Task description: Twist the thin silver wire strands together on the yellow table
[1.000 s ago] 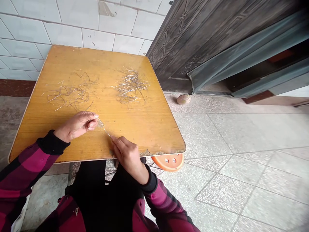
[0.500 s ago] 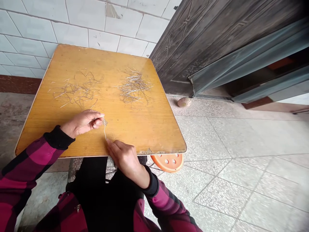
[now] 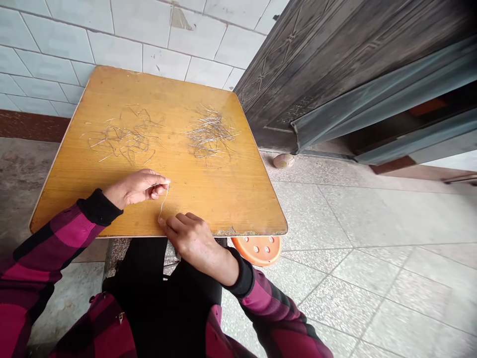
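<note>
A thin, pale piece of wire (image 3: 163, 203) runs between my two hands above the near part of the wooden table (image 3: 238, 199). My left hand (image 3: 143, 186) pinches its upper end between thumb and fingertips. The lower end is gripped by my right hand (image 3: 190, 236) at the table's front edge, with the fingers curled. Between the hands the wire bows slightly. Beyond my left hand lies a loose heap of bent wires (image 3: 124, 139). A denser heap of straighter, shiny wires (image 3: 211, 132) rests on the far right part of the tabletop.
An orange stool (image 3: 259, 248) with holes in its seat stands partly under the table's front right corner. White wall tiles (image 3: 160, 62) border the far side. To the right are a dark carved door (image 3: 276, 104), a grey-green curtain (image 3: 328, 117) and a roundish object (image 3: 283, 160) on the floor.
The wire between my hands has gone from nearly upright to slanted and bowed. My right hand's fingertips have shifted slightly left relative to my left hand. Both hands still hold it.
</note>
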